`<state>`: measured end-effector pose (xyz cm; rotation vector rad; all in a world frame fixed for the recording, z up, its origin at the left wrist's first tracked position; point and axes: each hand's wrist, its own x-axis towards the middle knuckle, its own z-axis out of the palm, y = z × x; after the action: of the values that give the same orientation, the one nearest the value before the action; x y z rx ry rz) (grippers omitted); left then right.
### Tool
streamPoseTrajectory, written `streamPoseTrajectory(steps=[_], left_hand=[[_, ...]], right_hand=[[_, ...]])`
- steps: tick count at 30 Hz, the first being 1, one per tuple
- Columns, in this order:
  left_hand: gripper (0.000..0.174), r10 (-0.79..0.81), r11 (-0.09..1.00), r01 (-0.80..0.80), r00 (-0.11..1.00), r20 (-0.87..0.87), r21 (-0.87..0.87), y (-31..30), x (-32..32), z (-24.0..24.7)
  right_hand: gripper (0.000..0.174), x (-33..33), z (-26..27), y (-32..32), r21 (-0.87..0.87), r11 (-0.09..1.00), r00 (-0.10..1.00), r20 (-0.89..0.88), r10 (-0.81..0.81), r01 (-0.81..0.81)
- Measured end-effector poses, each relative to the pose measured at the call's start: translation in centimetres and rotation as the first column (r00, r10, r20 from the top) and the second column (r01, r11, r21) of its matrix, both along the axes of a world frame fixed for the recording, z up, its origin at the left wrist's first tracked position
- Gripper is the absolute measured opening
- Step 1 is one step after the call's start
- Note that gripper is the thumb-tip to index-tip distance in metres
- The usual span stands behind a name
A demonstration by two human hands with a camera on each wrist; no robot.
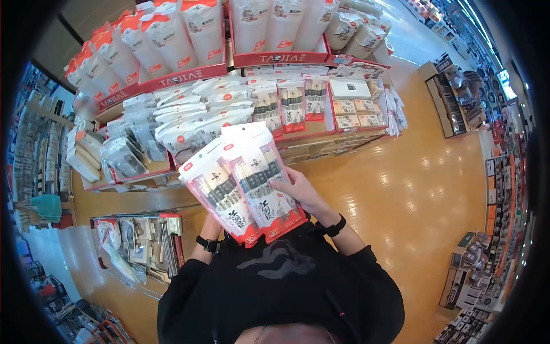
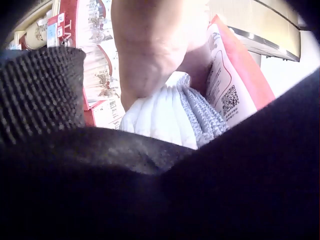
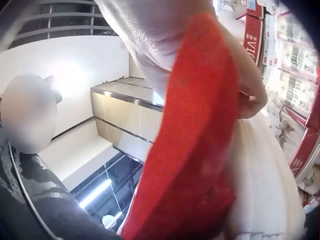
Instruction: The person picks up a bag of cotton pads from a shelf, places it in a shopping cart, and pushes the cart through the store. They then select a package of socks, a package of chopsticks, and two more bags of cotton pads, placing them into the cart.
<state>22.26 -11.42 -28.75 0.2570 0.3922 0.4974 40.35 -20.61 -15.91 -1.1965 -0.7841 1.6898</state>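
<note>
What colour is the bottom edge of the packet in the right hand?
Red; the packet's bottom edge shows best in the head view.

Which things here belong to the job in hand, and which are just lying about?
In use:
right hand, holding the right red-bottomed pack
left red-bottomed pack, beside it

Just about:
similar packs on display
upright white bags
white box
teal item, far left

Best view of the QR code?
Left wrist: the QR code faces that camera up close, its square pattern clear, on a pack. Neither head nor right wrist shows the code.
</note>
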Motion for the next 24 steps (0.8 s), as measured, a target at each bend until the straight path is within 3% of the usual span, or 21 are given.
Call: streamPoseTrajectory(steps=[3,9,11,12,16,17,18,19,20,22,23,24], left_hand=[[0.038,0.013,1.0,-0.013,1.0,-0.026,0.015,1.9,0.5,0.0],[0.039,0.128,0.991,-0.124,0.989,-0.075,0.049,2.9,2.8,0.8],[0.039,0.169,0.984,-0.162,0.981,-0.093,0.072,3.4,5.0,1.2],[0.039,0.189,0.98,-0.181,0.977,-0.101,0.083,-1.8,1.2,0.4],[0.04,0.261,0.964,-0.248,0.952,-0.161,0.097,-2.8,3.4,1.0],[0.04,0.273,0.961,-0.258,0.945,-0.179,0.1,-3.9,4.1,1.0],[0.04,0.281,0.958,-0.265,0.939,-0.198,0.105,-3.7,4.5,1.4],[0.04,0.288,0.957,-0.269,0.933,-0.215,0.113,-3.5,5.7,1.5],[0.04,0.294,0.955,-0.273,0.928,-0.23,0.119,-5.9,5.9,1.3],[0.04,0.301,0.953,-0.281,0.92,-0.25,0.115,-4.9,7.7,1.7],[0.04,0.302,0.953,-0.282,0.918,-0.256,0.111,-4.8,8.5,1.7],[0.04,0.301,0.953,-0.282,0.918,-0.26,0.107,-3.8,9.6,1.7]], right_hand=[[0.052,4.2,0.3,2.6,0.018,0.991,0.972,-0.201,-0.124,0.131],[0.047,19.2,-3.3,10.7,0.272,0.869,0.907,-0.052,-0.417,0.415],[0.047,23.8,-7.2,13.9,0.301,0.857,0.899,0.0,-0.438,0.418],[0.047,25.8,-9.2,15.8,0.328,0.839,0.877,0.061,-0.477,0.434],[0.047,30.0,-16.4,21.0,0.32,0.875,0.914,0.063,-0.402,0.363],[0.048,30.8,-19.1,22.0,0.404,0.846,0.813,0.318,-0.487,0.348],[0.049,30.8,-21.0,22.9,0.483,0.819,0.637,0.534,-0.555,0.309],[0.051,30.6,-22.9,24.0,0.591,0.652,0.527,0.403,-0.748,0.474],[0.051,30.2,-21.7,24.4,0.585,0.655,0.536,0.395,-0.746,0.479],[0.051,28.7,-17.0,23.8,0.822,0.518,-0.037,0.54,-0.841,0.235],[0.049,28.3,-17.9,23.3,0.809,0.58,0.112,0.57,-0.814,0.1],[0.044,27.9,-18.5,22.8,0.599,0.801,0.344,0.75,-0.564,0.007]])
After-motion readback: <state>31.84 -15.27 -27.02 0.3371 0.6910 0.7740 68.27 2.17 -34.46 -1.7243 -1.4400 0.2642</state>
